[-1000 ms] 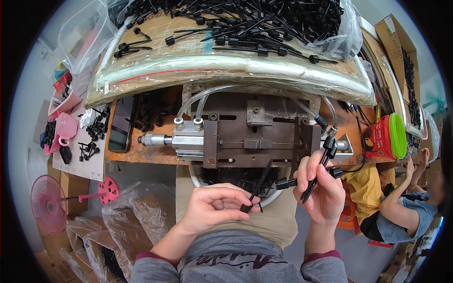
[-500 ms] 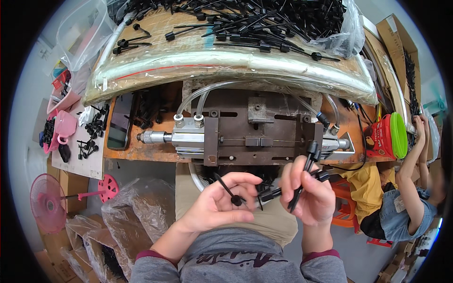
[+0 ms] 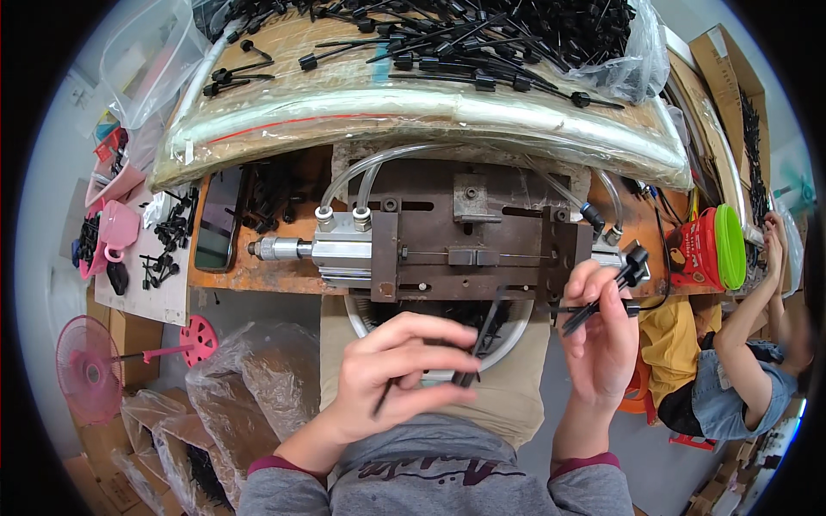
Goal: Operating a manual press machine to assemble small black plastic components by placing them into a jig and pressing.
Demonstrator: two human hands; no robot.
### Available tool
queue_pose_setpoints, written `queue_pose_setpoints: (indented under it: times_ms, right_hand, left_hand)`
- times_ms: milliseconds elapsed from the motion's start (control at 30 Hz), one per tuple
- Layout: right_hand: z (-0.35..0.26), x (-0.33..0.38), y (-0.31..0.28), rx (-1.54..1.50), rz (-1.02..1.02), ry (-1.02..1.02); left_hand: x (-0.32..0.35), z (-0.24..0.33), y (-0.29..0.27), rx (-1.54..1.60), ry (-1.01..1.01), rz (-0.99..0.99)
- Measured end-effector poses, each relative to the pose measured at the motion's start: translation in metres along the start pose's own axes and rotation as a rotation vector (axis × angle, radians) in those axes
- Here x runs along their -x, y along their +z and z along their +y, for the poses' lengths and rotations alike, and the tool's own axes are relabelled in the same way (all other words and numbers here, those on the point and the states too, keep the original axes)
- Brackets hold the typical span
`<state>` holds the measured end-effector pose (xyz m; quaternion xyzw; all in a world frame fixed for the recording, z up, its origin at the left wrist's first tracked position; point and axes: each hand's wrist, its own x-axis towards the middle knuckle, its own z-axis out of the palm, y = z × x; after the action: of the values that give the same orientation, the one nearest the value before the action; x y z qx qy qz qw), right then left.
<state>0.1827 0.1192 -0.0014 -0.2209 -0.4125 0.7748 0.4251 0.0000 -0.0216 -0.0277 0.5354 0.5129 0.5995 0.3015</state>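
Note:
My left hand [image 3: 397, 370] pinches a thin black plastic tie [image 3: 482, 340] between thumb and fingers, just below the brown metal press fixture [image 3: 469, 236]. My right hand [image 3: 602, 340] grips a small bundle of black ties [image 3: 607, 288] with blocky heads, held up at the fixture's right end. Under both hands lies a round white basin [image 3: 508, 340] with more black parts. A big heap of loose black ties [image 3: 447, 39] covers the wooden board at the top.
A silver air cylinder [image 3: 323, 249] with clear hoses sits left of the fixture. A dark phone [image 3: 215, 219] and small black parts lie at left. A pink fan [image 3: 90, 365] and plastic bags stand lower left. Another person [image 3: 748, 344] sits at right beside a red-and-green container [image 3: 710, 249].
My left hand rose and turned, now pinching a single tie toward the fixture. My right hand shifted slightly right and up with its bundle.

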Motion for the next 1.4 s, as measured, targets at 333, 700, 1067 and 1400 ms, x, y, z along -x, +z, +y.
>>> queue_pose_setpoints:
  times_ms: [333,700,1067,1400]
  right_hand:
    - [0.005,0.010,0.002,0.592,0.058,-0.305]
    - [0.013,0.018,0.004,0.750,0.168,-0.489]
    - [0.018,0.006,-0.012,1.653,-0.045,-1.108]
    - [0.027,-0.006,-0.001,1.581,-0.331,-1.148]
  left_hand:
    - [-0.015,-0.027,0.027,-0.950,0.235,0.016]
    - [-0.023,-0.027,0.029,-0.936,0.178,0.009]
    - [-0.024,-0.016,0.026,-0.478,0.134,0.045]
    - [-0.015,0.005,0.017,-0.233,0.171,0.038]
